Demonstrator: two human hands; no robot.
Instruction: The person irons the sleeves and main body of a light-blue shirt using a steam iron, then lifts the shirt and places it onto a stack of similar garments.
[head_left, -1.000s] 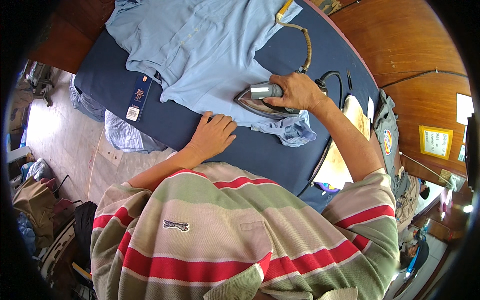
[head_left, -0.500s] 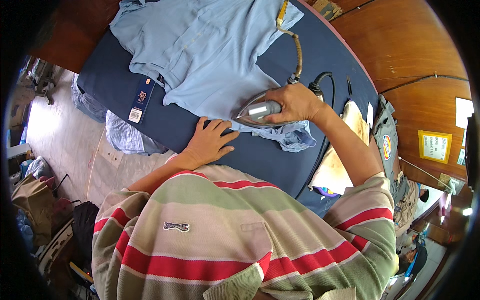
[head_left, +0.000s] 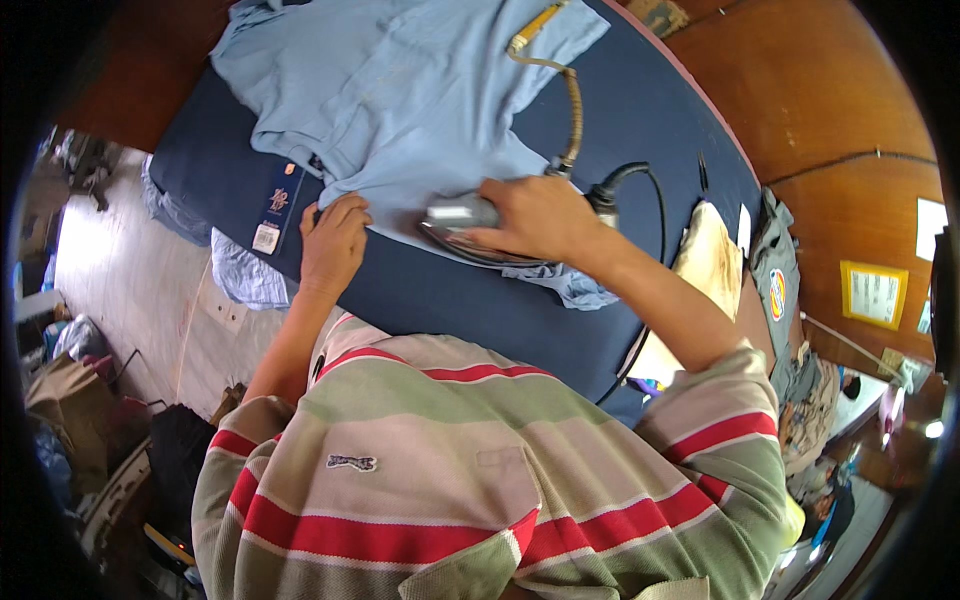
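Note:
My right hand [head_left: 545,215] is wrapped round the handle of a steam iron [head_left: 462,216], which is tilted and blurred by motion over the lower part of a light blue shirt [head_left: 400,110]. A hose and a black cable run from the iron's back end. My left hand [head_left: 337,240] has its fingers bent and together at the shirt's near left edge, closed on the cloth there. The shirt lies spread on a dark blue padded ironing table [head_left: 420,300], with a crumpled part of it to the right under the iron's rear.
A dark tag [head_left: 272,215] lies at the table's left side. Light blue cloth [head_left: 245,270] hangs below that edge. To the right are a scorched cream cloth [head_left: 700,270] and a grey garment [head_left: 773,260]. A wooden wall [head_left: 820,90] stands behind.
The iron in my right hand has moved left along the shirt. My left hand has shifted left and away from me, from lying spread to closing at the shirt's edge.

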